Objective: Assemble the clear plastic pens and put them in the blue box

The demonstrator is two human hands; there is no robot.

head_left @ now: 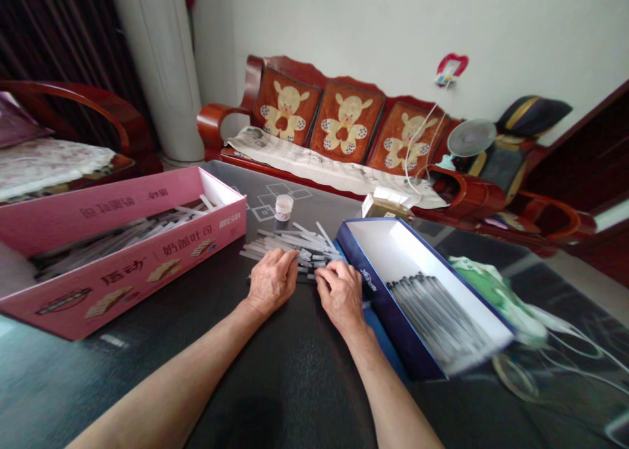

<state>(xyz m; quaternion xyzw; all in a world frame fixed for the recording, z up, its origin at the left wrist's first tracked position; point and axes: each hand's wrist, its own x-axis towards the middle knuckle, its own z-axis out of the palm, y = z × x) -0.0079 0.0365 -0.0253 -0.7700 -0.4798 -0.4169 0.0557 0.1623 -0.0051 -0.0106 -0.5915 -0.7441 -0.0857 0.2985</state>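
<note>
On the dark table [275, 383], much of the right side is smeared by blur: the long blue box [388, 318] loses its near end to it, and the dark-tipped sticks [432, 311] inside read only as streaks. The pink box [147, 265] on the left is cut off by the edge of the frame, and its grey contents are hard to make out. Behind the table stands a wooden sofa [344, 118] with bear cushions, and beside the blue box lies a green and white bag [486, 288]. A small white jar [284, 207] sits just beyond the loose pile of pale sticks [295, 242]. This pile lies between the two boxes. Its sticks mostly run left to right across the table, though a few fan out at a slant. The left hand [272, 278] rests palm down on the near edge of the pile, fingers loose and clasping nothing. The right hand [341, 295] curls its fingers down onto the sticks. Its fingertips are hidden, so I cannot tell whether it is pinching one.
</note>
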